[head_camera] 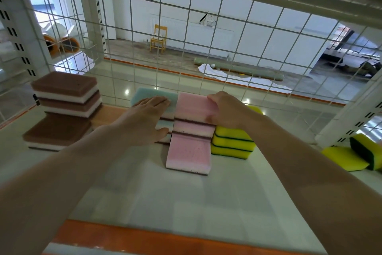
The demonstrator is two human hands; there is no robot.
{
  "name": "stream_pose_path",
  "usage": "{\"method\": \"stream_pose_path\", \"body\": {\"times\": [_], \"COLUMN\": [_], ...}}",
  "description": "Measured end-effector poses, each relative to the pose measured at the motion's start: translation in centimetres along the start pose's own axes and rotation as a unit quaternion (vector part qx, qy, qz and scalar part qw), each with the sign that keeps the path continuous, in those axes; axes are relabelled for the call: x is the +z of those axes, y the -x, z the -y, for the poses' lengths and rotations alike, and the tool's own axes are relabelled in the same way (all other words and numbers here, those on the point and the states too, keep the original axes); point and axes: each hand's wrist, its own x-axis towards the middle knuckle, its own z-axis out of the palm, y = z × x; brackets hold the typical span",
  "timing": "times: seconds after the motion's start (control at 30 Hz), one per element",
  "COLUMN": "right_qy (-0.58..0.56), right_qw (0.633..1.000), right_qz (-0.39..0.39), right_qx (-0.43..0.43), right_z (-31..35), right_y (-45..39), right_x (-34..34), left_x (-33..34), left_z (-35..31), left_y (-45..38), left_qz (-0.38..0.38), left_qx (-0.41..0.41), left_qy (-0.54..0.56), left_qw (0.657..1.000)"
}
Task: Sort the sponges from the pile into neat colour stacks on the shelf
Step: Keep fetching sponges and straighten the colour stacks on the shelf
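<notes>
Head view: both arms reach in over the shelf [144, 203]. The left hand [148, 119] lies flat, fingers straight, on the blue stack [153, 94]. The right hand [224, 110] curls its fingers round the top sponge of the pink stack [191, 130], between the hands. Yellow stack [232, 142] beneath the right wrist; brown stacks [66, 94] sit beyond the left hand.

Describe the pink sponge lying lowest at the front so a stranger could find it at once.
Start at the white shelf behind the wire grid, and find the pink stack in the middle, between the blue stack and the yellow stack. The lowest pink sponge juts out toward the viewer. Unlike the pink ones above, no hand touches it.
</notes>
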Motion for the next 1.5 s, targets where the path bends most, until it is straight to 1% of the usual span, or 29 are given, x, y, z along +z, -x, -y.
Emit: {"method": "stream_pose_path", "body": {"times": [0.43, 0.53, 0.7, 0.8, 1.0, 1.1, 1.17, 1.33, 1.43, 1.5], "right_qy": [-0.014, -0.018, -0.01, -0.013, -0.02, -0.017, -0.016, -0.048, -0.066, -0.064], "right_qw": [1.0, 1.0, 0.999, 0.999, 0.998, 0.999, 0.998, 0.997, 0.995, 0.995], "right_qz": [0.001, -0.01, -0.018, -0.032, -0.049, -0.049, -0.053, -0.066, -0.068, -0.061], "right_qx": [0.004, -0.005, -0.028, -0.032, -0.017, -0.009, -0.005, 0.009, 0.021, 0.037], "right_z": [-0.2, 0.0, 0.0, 0.2, 0.6, 0.8, 0.8, 0.7, 0.3, 0.0], "right_y": [0.3, 0.3, 1.1, 1.7, 3.4, 4.4, 5.2, 7.6, 9.5, 10.9], "right_x": [0.4, 1.0, 1.0, 1.0, 1.6, 2.0, 2.1, 2.2, 2.3, 2.4], "left_x": [0.2, 0.6, 0.9, 0.6, 0.4, 0.9, 0.8, 0.7, 1.2, 1.6], "left_z": [-0.5, -0.6, -0.8, -1.0, -1.6, -1.9, -2.4, -3.8, -4.3, -4.8], "left_y": [0.1, 0.3, 0.9, 1.2, 2.3, 2.8, 3.1, 4.2, 4.8, 5.0], "left_qz": [-0.003, -0.012, -0.017, -0.035, -0.092, -0.105, -0.093, -0.063, -0.042, 0.004], "left_qx": [-0.002, 0.012, 0.024, 0.026, 0.073, 0.104, 0.099, 0.166, 0.177, 0.168], "left_qy": [-0.02, -0.036, -0.033, -0.02, 0.024, 0.004, 0.017, -0.014, -0.035, -0.005], "left_qw": [1.0, 0.999, 0.999, 0.999, 0.993, 0.989, 0.991, 0.984, 0.983, 0.986]}}
